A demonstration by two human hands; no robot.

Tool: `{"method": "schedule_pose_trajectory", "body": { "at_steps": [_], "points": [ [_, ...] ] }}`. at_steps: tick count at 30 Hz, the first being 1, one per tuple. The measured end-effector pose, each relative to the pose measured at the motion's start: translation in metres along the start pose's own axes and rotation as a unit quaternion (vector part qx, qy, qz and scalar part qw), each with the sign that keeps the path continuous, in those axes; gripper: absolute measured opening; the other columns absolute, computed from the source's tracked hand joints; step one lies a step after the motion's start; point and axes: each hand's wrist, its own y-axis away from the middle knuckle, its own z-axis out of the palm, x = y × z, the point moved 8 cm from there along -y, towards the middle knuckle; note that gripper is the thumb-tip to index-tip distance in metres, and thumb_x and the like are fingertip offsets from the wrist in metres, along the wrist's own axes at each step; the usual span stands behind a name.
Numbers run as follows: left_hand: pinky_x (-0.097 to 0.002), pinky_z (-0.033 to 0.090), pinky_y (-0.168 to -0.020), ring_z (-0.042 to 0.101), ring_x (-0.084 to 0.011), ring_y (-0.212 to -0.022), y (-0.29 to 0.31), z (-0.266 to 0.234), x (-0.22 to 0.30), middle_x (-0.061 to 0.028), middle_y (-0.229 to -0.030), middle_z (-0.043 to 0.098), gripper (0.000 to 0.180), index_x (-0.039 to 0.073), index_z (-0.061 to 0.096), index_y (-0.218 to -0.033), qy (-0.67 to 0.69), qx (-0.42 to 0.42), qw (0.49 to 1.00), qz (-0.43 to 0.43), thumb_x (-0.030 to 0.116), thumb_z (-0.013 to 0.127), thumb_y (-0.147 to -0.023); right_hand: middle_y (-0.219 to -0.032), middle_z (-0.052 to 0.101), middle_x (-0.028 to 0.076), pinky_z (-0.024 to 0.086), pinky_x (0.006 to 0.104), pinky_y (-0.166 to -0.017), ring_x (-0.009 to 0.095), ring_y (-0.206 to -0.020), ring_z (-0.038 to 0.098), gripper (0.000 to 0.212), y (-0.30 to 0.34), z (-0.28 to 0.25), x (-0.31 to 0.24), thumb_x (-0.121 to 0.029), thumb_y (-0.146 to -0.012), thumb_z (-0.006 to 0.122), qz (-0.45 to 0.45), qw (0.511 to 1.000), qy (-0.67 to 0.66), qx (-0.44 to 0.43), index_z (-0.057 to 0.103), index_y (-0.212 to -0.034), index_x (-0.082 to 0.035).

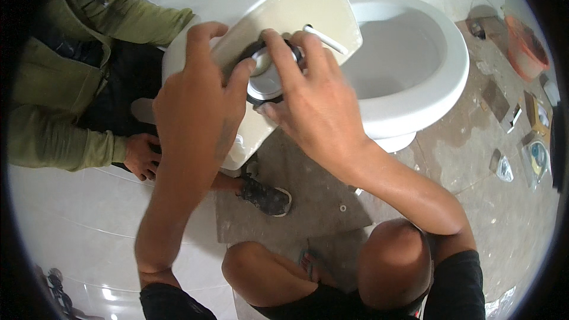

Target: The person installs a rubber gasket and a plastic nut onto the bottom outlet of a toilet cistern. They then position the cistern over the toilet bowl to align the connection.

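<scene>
A white ceramic toilet tank (338, 9) is tilted so its unglazed, cream underside faces me. On that underside a black rubber gasket (259, 100) rings a pale round outlet fitting (265, 83). My right hand (323, 104) is closed on the gasket, its fingers over the far right rim and its thumb at the near rim. My left hand (198, 98) is at the gasket's left side, thumb tip against the ring and index finger raised apart; its other fingers are hidden. A white rod (326, 40) sticks out of a hole in the underside, right of the gasket.
The white toilet bowl (453, 77) stands just right of the tank. A person in a green jacket (53, 106) sits at the left, a shoe (265, 197) near the tank. Cardboard (296, 219) covers floor before me; an orange bucket (526, 50) and plastic-wrapped parts (535, 160) lie right.
</scene>
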Motion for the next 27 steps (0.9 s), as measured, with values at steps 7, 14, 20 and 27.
{"method": "schedule_pose_trajectory", "body": {
  "at_steps": [7, 14, 20, 27],
  "points": [
    [-0.0269, 0.049, -0.048, 0.063, -0.0112, -0.053, 0.103, -0.025, -0.029, -0.0049, -0.063, 0.066, 0.036, 0.001, 0.058, -0.119, 0.239, -0.121, 0.963, -0.015, 0.016, 0.072, -0.09, -0.129, 0.052, 0.016, 0.055, 0.0419, -0.09, 0.034, -0.116, 0.057, 0.088, -0.003, 0.0, 0.0, -0.011, -0.061, 0.09, -0.025, 0.997, 0.07, -0.009, 0.052, -0.141, -0.017],
    [-0.0304, 0.052, -0.048, 0.068, -0.0157, -0.055, 0.127, 0.016, -0.027, -0.0071, -0.063, 0.066, 0.028, 0.008, 0.064, -0.108, 0.394, -0.263, 0.881, 0.003, 0.019, 0.079, -0.086, -0.13, 0.056, 0.014, 0.059, 0.0407, -0.089, 0.029, -0.113, 0.063, 0.098, -0.012, 0.004, 0.005, -0.014, -0.055, 0.095, 0.091, 0.993, 0.073, -0.03, 0.051, -0.143, -0.013],
    [-0.0319, 0.047, -0.046, 0.062, -0.0209, -0.051, 0.151, 0.019, -0.019, -0.008, -0.065, 0.064, 0.042, 0.012, 0.057, -0.131, 0.437, -0.218, 0.865, 0.113, 0.028, 0.068, -0.093, -0.127, 0.056, 0.016, 0.058, 0.0406, -0.089, 0.03, -0.111, 0.063, 0.102, -0.017, 0.014, -0.015, -0.013, -0.056, 0.095, -0.007, 0.989, 0.146, -0.037, 0.047, -0.146, -0.009],
    [-0.0329, 0.045, -0.044, 0.059, -0.0187, -0.05, 0.099, 0.034, -0.011, -0.0063, -0.062, 0.061, 0.035, 0.007, 0.05, -0.123, 0.218, -0.255, 0.92, 0.202, 0.028, 0.061, -0.097, -0.125, 0.055, 0.019, 0.057, 0.0427, -0.092, 0.032, -0.115, 0.06, 0.105, -0.013, 0.012, -0.01, -0.015, -0.056, 0.095, 0.005, 0.981, 0.188, -0.042, 0.046, -0.148, -0.005]
  ]
}}
